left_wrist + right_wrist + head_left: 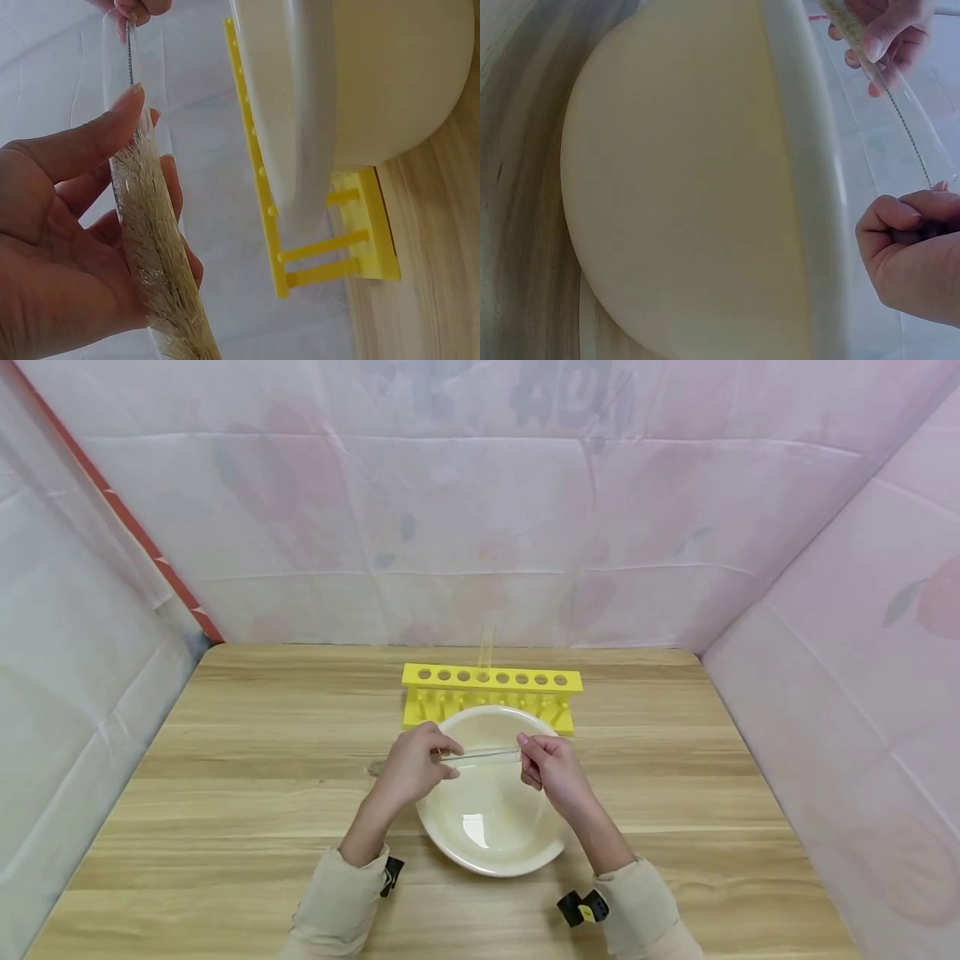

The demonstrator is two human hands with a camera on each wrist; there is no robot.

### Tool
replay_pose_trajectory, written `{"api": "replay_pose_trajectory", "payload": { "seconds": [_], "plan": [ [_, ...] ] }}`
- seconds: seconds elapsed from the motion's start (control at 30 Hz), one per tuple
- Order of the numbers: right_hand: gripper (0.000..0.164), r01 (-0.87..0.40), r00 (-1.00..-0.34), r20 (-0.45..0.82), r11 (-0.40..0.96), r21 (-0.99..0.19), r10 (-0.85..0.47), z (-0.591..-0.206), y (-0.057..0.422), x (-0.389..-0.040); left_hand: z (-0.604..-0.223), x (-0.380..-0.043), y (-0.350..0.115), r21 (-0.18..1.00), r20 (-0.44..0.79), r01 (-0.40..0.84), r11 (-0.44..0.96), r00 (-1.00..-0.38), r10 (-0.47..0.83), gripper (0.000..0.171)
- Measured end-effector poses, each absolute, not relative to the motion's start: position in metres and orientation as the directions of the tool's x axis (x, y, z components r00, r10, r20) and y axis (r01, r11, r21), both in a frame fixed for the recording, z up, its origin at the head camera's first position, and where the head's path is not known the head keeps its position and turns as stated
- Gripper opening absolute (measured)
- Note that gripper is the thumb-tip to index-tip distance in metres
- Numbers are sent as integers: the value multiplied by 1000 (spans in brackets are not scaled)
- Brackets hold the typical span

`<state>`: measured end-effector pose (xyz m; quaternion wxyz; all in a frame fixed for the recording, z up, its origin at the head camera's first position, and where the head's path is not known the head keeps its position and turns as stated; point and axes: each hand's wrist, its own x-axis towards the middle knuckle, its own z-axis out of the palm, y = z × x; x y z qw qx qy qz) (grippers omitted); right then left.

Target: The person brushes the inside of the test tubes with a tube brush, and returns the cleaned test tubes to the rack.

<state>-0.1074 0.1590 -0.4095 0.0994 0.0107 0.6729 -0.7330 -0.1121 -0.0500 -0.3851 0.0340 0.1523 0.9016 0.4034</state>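
Over one round cream bowl [513, 831], well inside both side edges of the wood-grain surface [225, 777], the left hand [412, 762] grips one clear glass tube [924, 135]; the right hand [553, 768] pinches the twisted-wire handle [130, 56] of one bristle brush [161, 240] inside it. Near the far edge, one yellow eight-hole rack [492, 687] holds one upright clear tube [487, 647].

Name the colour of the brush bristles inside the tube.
The bristles are pale beige; the left wrist view shows them best.
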Motion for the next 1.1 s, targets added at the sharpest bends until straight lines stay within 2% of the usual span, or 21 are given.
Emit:
{"api": "replay_pose_trajectory", "payload": {
  "seconds": [0.2, 0.43, 0.73, 0.83, 0.97, 1.1],
  "plan": [
    [40, 38, -996, -43, 60, -997, -84, -409, 158, -108, -384, -115, -54, 784, 29, 209, 584, -953, 302, 21],
    [37, -105, -990, 93, 113, -988, -102, -409, 157, -108, -383, -116, -59, 808, -8, 177, 562, -951, 311, 20],
    [32, -383, -915, 356, 135, -914, -191, -394, 156, -100, -385, -118, -65, 846, -15, 192, 498, -924, 382, 19],
    [34, -339, -935, 316, 139, -931, -160, -401, 158, -103, -384, -116, -64, 834, 3, 204, 512, -931, 365, 20],
    [40, -155, -987, 148, 123, -980, -64, -409, 159, -107, -382, -114, -59, 808, 39, 215, 548, -948, 314, 20],
    [44, 29, -999, -29, -35, -999, -16, -407, 157, -107, -381, -112, -55, 790, 65, 226, 570, -956, 288, 20]
  ]
}}
